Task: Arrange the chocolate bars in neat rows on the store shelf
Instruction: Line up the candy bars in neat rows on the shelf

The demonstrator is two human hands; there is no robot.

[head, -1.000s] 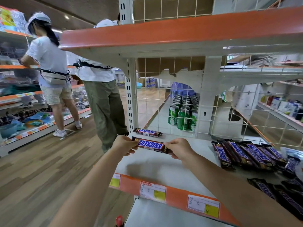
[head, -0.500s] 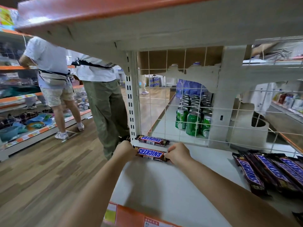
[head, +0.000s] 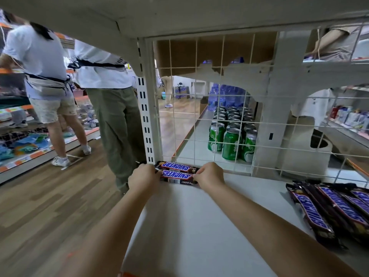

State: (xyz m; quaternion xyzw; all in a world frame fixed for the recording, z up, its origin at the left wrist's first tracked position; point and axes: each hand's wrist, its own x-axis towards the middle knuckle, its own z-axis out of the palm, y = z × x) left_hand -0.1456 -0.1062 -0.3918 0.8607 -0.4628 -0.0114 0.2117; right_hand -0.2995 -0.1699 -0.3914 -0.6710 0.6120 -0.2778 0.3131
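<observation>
At the back left corner of the store shelf (head: 199, 226), centre of the frame, I am setting a second Snickers bar (head: 177, 177) down flush against the first Snickers bar (head: 176, 167), which is lying along the wire grid (head: 217, 108) at the rear. My left hand (head: 143, 179) is gripping the near bar's left end and my right hand (head: 209, 176) its right end, fingers curled and clamped on the wrapper at both ends. The two bars are lying parallel, touching along their length, labels facing up.

By my reading, I am squaring the second bar of a new row. The next move is calling for letting go without nudging either bar, then reaching to the loose pile of Snickers bars (head: 335, 208) at the lower right of the frame for another.

The count: two bars are sitting in the row; at least four are showing in the pile, with more running off the frame edge, so I cannot give a full figure. Behind the grid, green drink cans (head: 229, 145) are standing in three columns, too many deep to count. Two people are standing in the aisle at upper left.
</observation>
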